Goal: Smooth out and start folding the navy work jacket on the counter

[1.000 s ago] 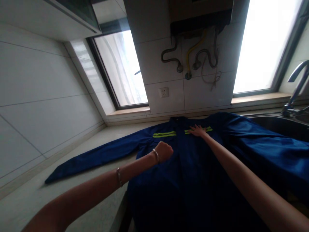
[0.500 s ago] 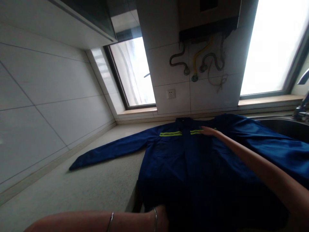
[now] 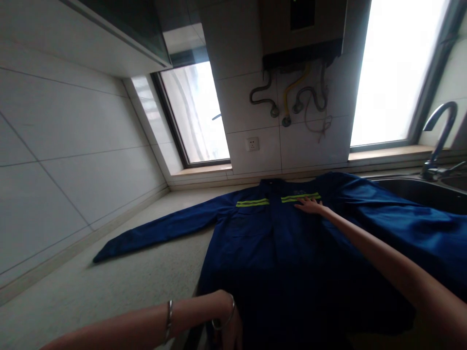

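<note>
A dark blue work jacket [image 3: 251, 243] lies spread front up, with yellow-green reflective stripes [image 3: 252, 202] across the chest. One sleeve [image 3: 156, 233] stretches out to the left over the countertop [image 3: 146, 282]; the other runs right, past the sink. My right hand [image 3: 310, 205] rests flat on the jacket's chest, fingers spread, just at the lower edge of the right-hand stripe. At the bottom of the view, my left hand [image 3: 230, 331] hangs bent down by the jacket's lower left side, a silver bangle at its wrist. Its fingers are dark and cut off by the frame.
A dark sink [image 3: 412, 192] with a chrome faucet [image 3: 440, 141] is at the right. On the tiled back wall are a socket [image 3: 252, 144] and a water heater [image 3: 302, 34] with hoses beneath. A cabinet [image 3: 109, 39] overhangs the upper left.
My right hand has slid slightly down off the stripe, its fingers now more spread. My left wrist has risen and bent more. The view has turned a little right, bringing in more faucet.
</note>
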The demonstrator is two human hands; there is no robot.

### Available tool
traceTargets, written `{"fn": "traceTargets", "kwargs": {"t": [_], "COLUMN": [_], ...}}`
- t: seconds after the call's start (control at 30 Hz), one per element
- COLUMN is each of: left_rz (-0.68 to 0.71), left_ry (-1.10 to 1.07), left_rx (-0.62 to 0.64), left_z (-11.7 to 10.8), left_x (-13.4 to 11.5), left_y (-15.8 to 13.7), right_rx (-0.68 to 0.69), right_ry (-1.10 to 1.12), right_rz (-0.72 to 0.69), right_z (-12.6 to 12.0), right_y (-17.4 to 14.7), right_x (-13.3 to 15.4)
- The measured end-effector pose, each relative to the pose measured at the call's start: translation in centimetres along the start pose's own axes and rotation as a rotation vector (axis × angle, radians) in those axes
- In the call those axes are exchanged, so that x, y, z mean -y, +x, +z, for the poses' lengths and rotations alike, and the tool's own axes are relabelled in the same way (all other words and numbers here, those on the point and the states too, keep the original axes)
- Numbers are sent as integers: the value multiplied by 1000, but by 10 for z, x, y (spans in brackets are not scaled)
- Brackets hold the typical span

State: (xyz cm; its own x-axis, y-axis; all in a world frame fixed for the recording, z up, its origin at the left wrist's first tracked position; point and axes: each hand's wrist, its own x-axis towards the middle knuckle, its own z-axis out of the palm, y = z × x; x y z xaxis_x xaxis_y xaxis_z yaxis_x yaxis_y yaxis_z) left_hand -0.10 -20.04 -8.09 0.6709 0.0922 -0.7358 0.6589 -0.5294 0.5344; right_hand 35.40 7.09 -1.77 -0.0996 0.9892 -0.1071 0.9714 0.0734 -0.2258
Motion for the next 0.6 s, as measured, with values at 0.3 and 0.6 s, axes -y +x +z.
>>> {"fn": "traceTargets", "kwargs": {"t": [0.3,0.6], "left_rz": [15,51], "left_ry": [-169,-443], "left_rx": [109,14], "left_z": [-10,-137], "left_x": [-21,-89], "left_y": [-16,-63], "right_rx": [-36,-214], "right_ry": [17,130], "right_rz": [-4,10], "right_z": [1,-1], "right_y": [-7,-29], "right_x": [0,6]}}
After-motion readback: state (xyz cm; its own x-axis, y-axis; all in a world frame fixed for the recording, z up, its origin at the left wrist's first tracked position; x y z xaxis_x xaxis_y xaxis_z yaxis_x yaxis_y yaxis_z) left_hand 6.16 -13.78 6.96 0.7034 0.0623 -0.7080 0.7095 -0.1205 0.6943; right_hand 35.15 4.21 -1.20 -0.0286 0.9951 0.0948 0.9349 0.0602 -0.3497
